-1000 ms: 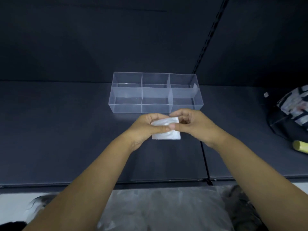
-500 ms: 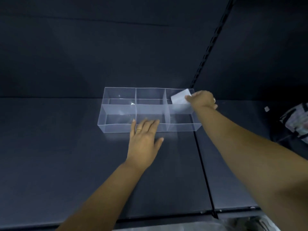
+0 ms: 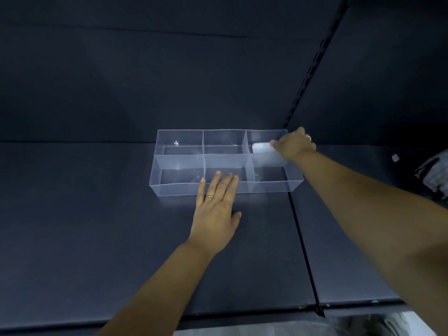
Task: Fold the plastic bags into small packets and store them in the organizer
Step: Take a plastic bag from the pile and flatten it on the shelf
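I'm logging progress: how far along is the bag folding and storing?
Done: one bag is folded into a white packet. In hand: the right hand holds it in the back right compartment of the organizer while the left hand rests against the front wall. Left: the other five compartments look empty, and crumpled plastic lies at the right edge.

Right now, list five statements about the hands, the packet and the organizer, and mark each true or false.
1. The left hand lies with straight fingers at the near side of the organizer. True.
2. The folded packet sits in the near left compartment. False: it is in the far right one, at the right hand.
3. The organizer has six compartments. True.
4. The left hand grips a bag. False: it holds nothing.
5. The left hand wears a ring. True.
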